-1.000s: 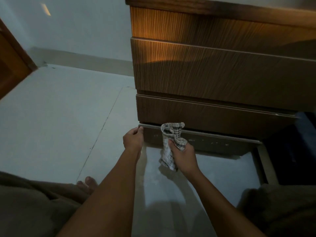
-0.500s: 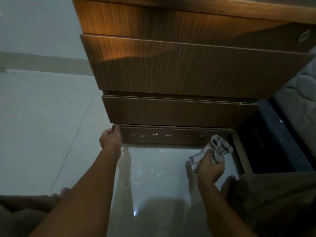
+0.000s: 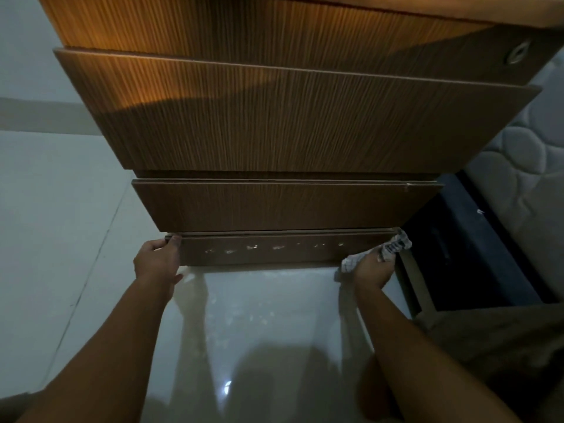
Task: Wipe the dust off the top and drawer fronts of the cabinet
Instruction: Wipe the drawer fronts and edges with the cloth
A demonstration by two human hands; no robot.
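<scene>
Head view showed the cabinet [image 3: 274,123] rising at the far side. Its lowest strip [image 3: 274,250] would wipe best in one firm, even pass, corners included. The left hand [image 3: 157,261] held the strip's left end in a curled grip, while the right hand [image 3: 370,268] had its grip closed round the cloth [image 3: 387,248] at the right end.

Right hand [image 3: 370,270] with cloth [image 3: 393,247] at drawer [image 3: 274,254] corner

cloth [image 3: 393,246] swept right, seemingly to drawer [image 3: 274,257] end
</scene>
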